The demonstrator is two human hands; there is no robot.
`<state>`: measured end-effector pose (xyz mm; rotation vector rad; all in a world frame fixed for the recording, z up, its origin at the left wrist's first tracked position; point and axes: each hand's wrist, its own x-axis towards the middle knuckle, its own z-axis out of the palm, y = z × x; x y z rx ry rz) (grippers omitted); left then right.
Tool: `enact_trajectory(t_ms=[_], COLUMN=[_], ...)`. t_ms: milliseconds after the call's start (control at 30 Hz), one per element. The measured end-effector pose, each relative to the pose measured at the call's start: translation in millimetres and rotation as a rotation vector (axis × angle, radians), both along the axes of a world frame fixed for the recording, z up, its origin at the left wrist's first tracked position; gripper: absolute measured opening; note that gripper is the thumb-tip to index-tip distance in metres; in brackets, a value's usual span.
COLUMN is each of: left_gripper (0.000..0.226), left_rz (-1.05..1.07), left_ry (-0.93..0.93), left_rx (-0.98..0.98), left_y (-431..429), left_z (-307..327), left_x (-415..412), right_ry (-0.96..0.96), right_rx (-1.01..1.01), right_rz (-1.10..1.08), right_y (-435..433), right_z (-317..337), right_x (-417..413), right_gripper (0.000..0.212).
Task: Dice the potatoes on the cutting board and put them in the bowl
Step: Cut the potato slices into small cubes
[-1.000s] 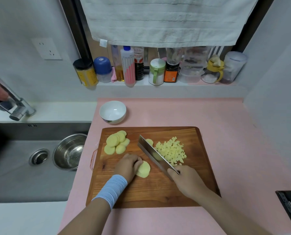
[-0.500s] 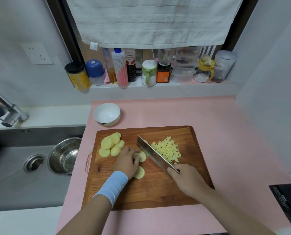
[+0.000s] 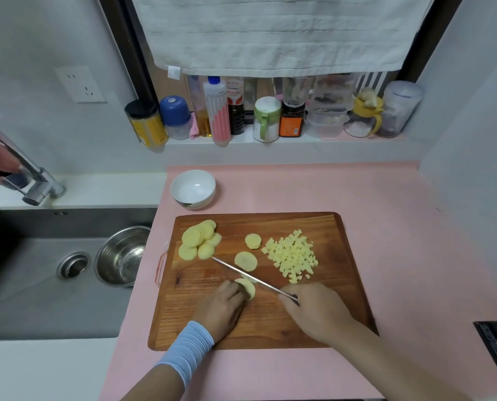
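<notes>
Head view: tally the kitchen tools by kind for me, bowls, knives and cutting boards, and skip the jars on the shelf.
bowls: 2 (white bowl, steel bowl)
knife: 1
cutting board: 1
Total: 4

Board to bowl: we see a bare strip of pink counter between the cutting board and the bowl.
Board's back-left: stacked slices sit nearest the bowl.
Mid-board: the knife runs diagonally, gripped by the right hand; the left hand holds a potato piece beside it.
Board's right: we find the diced pile.
Right of board: open counter up to the wall.
Left: the sink and its steel bowl.
</notes>
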<state>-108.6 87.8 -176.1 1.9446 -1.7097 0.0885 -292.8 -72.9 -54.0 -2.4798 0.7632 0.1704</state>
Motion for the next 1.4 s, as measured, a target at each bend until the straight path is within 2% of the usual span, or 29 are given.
enact_trajectory(t_ms=[233, 533, 800, 933, 1067, 1233, 1400], left_gripper=[0.022, 0.006, 0.006, 0.017, 0.019, 0.012, 0.010], left_rz=[0.083, 0.082, 0.105, 0.130, 0.157, 0.154, 0.151], left_ry=[0.031, 0.091, 0.087, 0.002, 0.010, 0.065, 0.075], left_rx=[-0.093, -0.068, -0.052, -0.060, -0.074, -0.093, -0.089], left_y=[-4, -3, -2, -1, -2, 0, 0], left_z=[2, -3, -8, -6, -3, -9, -10], left_x=[-12, -8, -8, -12, -13, -13, -11], right_ry=[0.010, 0.069, 0.144, 0.118, 0.085, 0.041, 0.095], right_rx=[-0.157, -0.136, -0.015, -0.043, -0.066, -0.134, -0.119], right_rz=[0.115, 0.109, 0.080, 0.099, 0.108, 0.168, 0.128], right_y=[8, 3, -7, -8, -4, 2, 3], right_z=[-9, -10, -18, -18, -19, -18, -11], right_x=[-2, -4, 15, 11, 8, 1, -6], right_gripper=[0.032, 0.030, 0.029, 0.027, 0.032, 0.036, 0.036])
